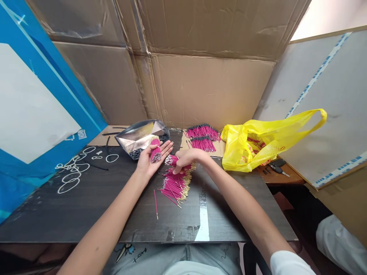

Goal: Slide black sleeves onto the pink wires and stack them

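In my left hand (149, 160), palm up, rests a bundle of short pink sticks (155, 151) with pale ends facing me and gold tips at the far end. The thumb presses it, while the other fingers are stretched out. My right hand (186, 159) is closed over a bunch of the same sticks (170, 160), some of it hidden under the fingers. Just below lies a loose pile of pink sticks (174, 185), gold tips to the right. One single stick (155, 204) lies apart at the pile's left.
An open silver bag (132, 139) with dark pieces stands behind my left hand. Black-tipped pink sticks (203, 138) lie on cardboard at the back. A yellow plastic bag (237, 149) and keys (279, 169) are at right. White rubber bands (70, 177) lie on the dark table (100, 214).
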The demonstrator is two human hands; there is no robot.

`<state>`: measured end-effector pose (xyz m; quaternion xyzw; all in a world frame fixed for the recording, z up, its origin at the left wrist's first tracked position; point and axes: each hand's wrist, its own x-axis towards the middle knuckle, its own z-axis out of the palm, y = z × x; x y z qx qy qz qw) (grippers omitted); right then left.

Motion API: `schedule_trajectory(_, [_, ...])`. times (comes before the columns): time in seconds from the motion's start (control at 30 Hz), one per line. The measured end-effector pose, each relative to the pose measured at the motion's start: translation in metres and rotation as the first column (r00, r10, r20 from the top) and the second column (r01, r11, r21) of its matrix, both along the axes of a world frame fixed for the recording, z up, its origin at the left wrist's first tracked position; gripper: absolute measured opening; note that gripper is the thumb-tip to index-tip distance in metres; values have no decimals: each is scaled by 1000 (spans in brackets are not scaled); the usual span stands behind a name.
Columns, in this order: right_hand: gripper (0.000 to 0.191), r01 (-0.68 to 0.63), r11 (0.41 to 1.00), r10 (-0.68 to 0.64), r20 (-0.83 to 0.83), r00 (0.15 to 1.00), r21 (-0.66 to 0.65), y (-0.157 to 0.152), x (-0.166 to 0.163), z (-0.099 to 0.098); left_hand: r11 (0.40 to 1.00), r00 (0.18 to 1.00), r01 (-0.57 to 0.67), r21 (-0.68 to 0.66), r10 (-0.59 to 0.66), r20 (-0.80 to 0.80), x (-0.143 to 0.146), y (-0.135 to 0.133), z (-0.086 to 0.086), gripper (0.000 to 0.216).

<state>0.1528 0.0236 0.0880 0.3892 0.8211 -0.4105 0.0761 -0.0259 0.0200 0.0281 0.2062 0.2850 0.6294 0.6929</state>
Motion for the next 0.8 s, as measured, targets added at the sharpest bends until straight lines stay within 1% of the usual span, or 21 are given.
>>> schedule_trajectory(0.1, [11, 36, 994, -50, -136, 989, -108, -1, 3, 3, 1000, 1000, 4, 11, -3, -10, -1, 1, -1, 33])
schedule_trajectory(0.17, [14, 73, 979, -111, -191, 975, -192, -4, 5, 5, 1000, 1000, 4, 3, -4, -14, -1, 1, -1, 32])
schedule_trajectory(0.3, [28, 111, 930, -185, -184, 965, -350, -10, 5, 5, 1000, 1000, -5, -5, 5, -19, -2, 2, -2, 31])
schedule_trajectory(0.37, [34, 113, 915, -189, -165, 968, -388, -12, 3, 4, 1000, 1000, -8, -2, 8, -15, -3, 3, -3, 32])
schedule_trajectory(0.47, [37, 119, 915, -191, -155, 969, -386, -10, 1, 1, 999, 1000, -20, -28, 20, -5, -4, 3, -3, 35])
schedule_trajectory(0.6, [38, 125, 930, -214, -234, 948, -346, -6, 3, -3, 999, 999, -29, -43, 28, -19, -5, 3, -1, 38])
schedule_trajectory(0.73, [39, 63, 933, -166, -268, 949, -354, -5, 6, -2, 998, 999, -20, -55, 18, -38, -5, 2, 0, 35])
schedule_trajectory(0.8, [38, 53, 954, -132, -252, 959, -296, -6, 7, 1, 998, 999, -26, -62, 24, -35, -4, 2, 0, 34])
